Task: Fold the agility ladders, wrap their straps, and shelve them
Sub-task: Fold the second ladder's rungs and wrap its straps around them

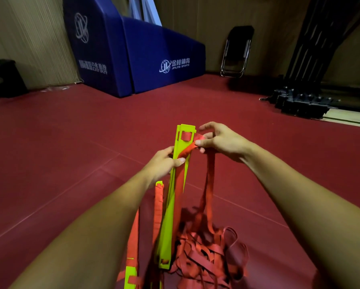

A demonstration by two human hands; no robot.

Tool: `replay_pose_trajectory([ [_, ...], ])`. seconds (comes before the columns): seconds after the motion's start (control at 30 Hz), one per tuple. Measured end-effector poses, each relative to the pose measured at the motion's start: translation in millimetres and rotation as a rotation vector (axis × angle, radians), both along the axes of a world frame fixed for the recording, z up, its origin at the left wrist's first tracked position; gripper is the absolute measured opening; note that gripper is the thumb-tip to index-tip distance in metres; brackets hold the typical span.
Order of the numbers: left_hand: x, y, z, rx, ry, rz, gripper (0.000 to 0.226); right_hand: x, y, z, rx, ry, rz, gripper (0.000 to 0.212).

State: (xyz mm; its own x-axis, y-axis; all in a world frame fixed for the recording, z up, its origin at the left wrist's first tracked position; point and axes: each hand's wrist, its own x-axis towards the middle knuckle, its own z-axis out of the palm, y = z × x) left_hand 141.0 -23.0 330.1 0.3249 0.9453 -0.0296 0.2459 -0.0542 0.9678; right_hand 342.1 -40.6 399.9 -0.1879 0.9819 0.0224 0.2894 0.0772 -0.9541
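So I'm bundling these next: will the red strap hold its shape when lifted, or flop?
Probably floppy: the red strap hangs limp from the right hand and heaps in tangles on the floor. Likely light, since a fingertip pinch carries it. It may snag on its own loops, unlike the straight yellow rungs the left hand grips.

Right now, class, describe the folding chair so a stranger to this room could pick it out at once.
Start at the big blue padded block against the far wall, then look right. There leans a folded chair: unlike the black rack farther right, it has shiny metal legs and a dark seat.
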Motion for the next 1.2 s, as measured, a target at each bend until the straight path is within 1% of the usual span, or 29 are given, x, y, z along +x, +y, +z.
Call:
replay_pose_trajectory([
  [0.1,-1.3,-1.4,1.9,-0.038,-0.026,-0.017,0.022,0.9,1.9,-6.1,0.097,-0.063,-0.032,0.033],
  [0.2,-0.6,-2.2,2.5,-0.074,-0.071,-0.048,0.018,4.1,1.3,-8.0,0.104,-0.018,0.013,0.026],
  [0.3,0.2,-4.7,5.6,-0.135,-0.145,-0.060,0.017,6.0,0.9,-6.7,0.116,-0.020,0.060,0.021],
  [0.37,1.9,-5.3,7.6,-0.177,-0.177,-0.070,0.022,6.9,1.6,-6.2,0.089,0.041,0.074,0.023],
  [0.53,5.7,-13.4,18.6,-0.306,-0.233,-0.124,0.024,6.0,-1.6,-4.7,-0.043,0.246,0.174,0.031],
  [0.63,7.6,-15.0,20.3,-0.338,-0.229,-0.159,0.038,7.2,-3.0,-7.7,-0.111,0.346,0.207,0.043],
  [0.7,9.9,-15.1,19.6,-0.362,-0.222,-0.171,0.049,8.3,-3.5,-8.1,-0.131,0.359,0.229,0.041],
  [0.77,13.0,-15.6,19.0,-0.380,-0.220,-0.171,0.056,7.8,-3.9,-7.2,-0.128,0.340,0.232,0.031],
  [0.87,16.6,-17.2,19.0,-0.369,-0.213,-0.182,0.048,7.3,-2.7,-9.0,-0.087,0.268,0.189,0.023],
  [0.97,19.2,-17.5,19.0,-0.319,-0.184,-0.172,0.051,7.5,-1.9,-10.4,-0.001,0.185,0.131,0.023],
  [1.07,21.4,-17.5,19.8,-0.225,-0.177,-0.116,0.050,5.1,-3.1,-4.7,0.034,0.191,0.069,0.030],
  [1.13,23.4,-16.8,20.9,-0.152,-0.164,-0.064,0.043,4.2,-1.4,-2.5,0.052,0.158,0.022,0.031],
  [1.2,25.8,-14.2,18.3,-0.102,-0.115,-0.036,0.035,3.8,2.6,-4.9,0.058,0.073,-0.015,0.034],
])
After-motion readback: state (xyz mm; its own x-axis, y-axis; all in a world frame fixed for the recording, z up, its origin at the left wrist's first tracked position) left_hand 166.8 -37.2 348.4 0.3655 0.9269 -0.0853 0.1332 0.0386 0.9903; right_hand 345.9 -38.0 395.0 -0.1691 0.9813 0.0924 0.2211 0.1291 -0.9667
